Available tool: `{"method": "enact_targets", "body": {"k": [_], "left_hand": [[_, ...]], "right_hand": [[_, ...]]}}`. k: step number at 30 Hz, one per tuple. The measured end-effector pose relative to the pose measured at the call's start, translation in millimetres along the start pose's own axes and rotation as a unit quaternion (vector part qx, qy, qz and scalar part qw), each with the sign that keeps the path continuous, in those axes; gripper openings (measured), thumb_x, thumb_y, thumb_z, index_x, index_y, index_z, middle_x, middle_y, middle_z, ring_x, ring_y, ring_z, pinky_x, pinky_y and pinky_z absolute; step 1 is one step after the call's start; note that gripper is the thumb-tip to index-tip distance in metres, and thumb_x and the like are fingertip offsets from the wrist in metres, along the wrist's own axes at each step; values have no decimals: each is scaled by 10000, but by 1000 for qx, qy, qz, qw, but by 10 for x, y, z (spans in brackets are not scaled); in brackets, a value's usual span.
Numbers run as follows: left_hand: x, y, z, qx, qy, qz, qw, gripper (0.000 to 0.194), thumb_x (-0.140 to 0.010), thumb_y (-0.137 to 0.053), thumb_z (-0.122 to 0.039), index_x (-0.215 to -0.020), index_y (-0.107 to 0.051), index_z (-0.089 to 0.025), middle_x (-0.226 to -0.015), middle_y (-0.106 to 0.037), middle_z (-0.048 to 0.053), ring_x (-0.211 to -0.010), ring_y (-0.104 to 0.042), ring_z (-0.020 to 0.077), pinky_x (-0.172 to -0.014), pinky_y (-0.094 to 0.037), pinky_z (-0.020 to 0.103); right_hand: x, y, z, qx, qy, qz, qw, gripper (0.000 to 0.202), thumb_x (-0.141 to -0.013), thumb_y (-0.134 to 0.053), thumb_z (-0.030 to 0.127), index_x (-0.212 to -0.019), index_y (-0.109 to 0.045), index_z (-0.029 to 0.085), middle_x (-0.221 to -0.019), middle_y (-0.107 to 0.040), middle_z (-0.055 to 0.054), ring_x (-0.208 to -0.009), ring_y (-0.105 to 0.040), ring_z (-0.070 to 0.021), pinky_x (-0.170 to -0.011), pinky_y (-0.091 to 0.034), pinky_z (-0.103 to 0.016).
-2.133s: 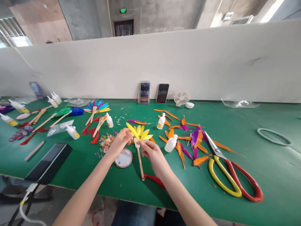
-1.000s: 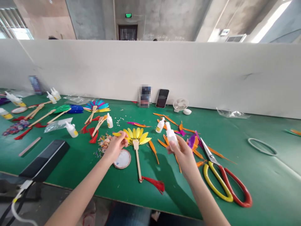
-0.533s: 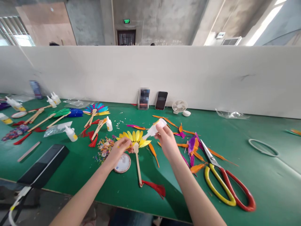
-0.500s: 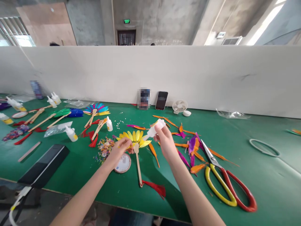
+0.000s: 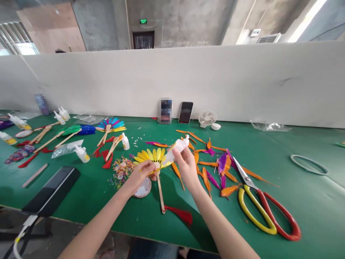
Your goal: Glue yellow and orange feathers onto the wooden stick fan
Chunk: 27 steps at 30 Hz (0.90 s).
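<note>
A fan of yellow feathers (image 5: 148, 155) on a thin wooden handle (image 5: 161, 192) lies in front of me, with a red tassel (image 5: 180, 215) at the handle's lower end. My left hand (image 5: 144, 174) is closed at the fan's left side, its fingertips pinching near the head where feathers and handle meet. Exactly what is between the fingertips is partly hidden. My right hand (image 5: 186, 167) grips a white glue bottle (image 5: 175, 151) just right of the feathers. The bottle slants, its nozzle up and to the right.
Beside my left wrist are a round dish (image 5: 142, 187) and a heap of colourful sequins (image 5: 122, 169). Orange and purple feathers (image 5: 222, 167) lie to the right, near large scissors (image 5: 258, 201). Finished-looking fans (image 5: 111, 124), glue bottles (image 5: 81, 153) and a black box (image 5: 51, 190) are leftward.
My right hand has turned the glue bottle so its nozzle points up and right instead of down toward the feathers. My left hand has shifted slightly right over the fan's head.
</note>
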<state>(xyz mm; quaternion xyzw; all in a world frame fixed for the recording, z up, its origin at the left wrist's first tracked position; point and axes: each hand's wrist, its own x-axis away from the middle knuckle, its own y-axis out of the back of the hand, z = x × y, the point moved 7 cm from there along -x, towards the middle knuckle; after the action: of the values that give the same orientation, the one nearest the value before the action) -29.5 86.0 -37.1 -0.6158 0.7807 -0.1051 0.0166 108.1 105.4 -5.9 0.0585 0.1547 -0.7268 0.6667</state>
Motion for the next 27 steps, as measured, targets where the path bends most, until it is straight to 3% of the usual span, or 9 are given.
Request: {"method": "enact_targets", "body": {"k": [4,8,17,27], "left_hand": [[-9,10,6,-1,4,-6,1000,406,-553,-713,-489,-594,-515,-138,-516,-519,-26,-474,-496,93,-524,-370,248],[-10,22,21,-1,8,-9,1000,400,-551,-717,-480,-602,-518,-137,-526,-526,-25,-478,-494,90,-524,-367,246],[-17,17,30,-25,0,1,1000,383,-576,-701,-479,-606,-518,-145,-531,-514,-29,-487,-477,84,-525,-354,239],[-25,48,15,-44,-8,-8,999,234,-605,-668,-345,-697,-561,-158,-507,-505,-45,-479,-471,86,-510,-331,229]], "right_hand": [[6,1,-8,17,-4,13,1000,367,-689,-565,545,-742,-493,190,-635,-482,20,-590,-450,-125,-535,-375,-254],[22,84,16,43,23,-44,998,343,-738,-509,535,-739,-475,194,-647,-493,15,-596,-451,-123,-532,-365,-251],[13,29,-7,69,15,-5,997,322,-717,-541,514,-741,-461,203,-614,-483,26,-597,-474,-134,-516,-365,-253],[-11,119,64,94,44,-26,994,298,-764,-486,490,-804,-474,195,-688,-552,-12,-589,-492,-139,-516,-385,-267]]}}
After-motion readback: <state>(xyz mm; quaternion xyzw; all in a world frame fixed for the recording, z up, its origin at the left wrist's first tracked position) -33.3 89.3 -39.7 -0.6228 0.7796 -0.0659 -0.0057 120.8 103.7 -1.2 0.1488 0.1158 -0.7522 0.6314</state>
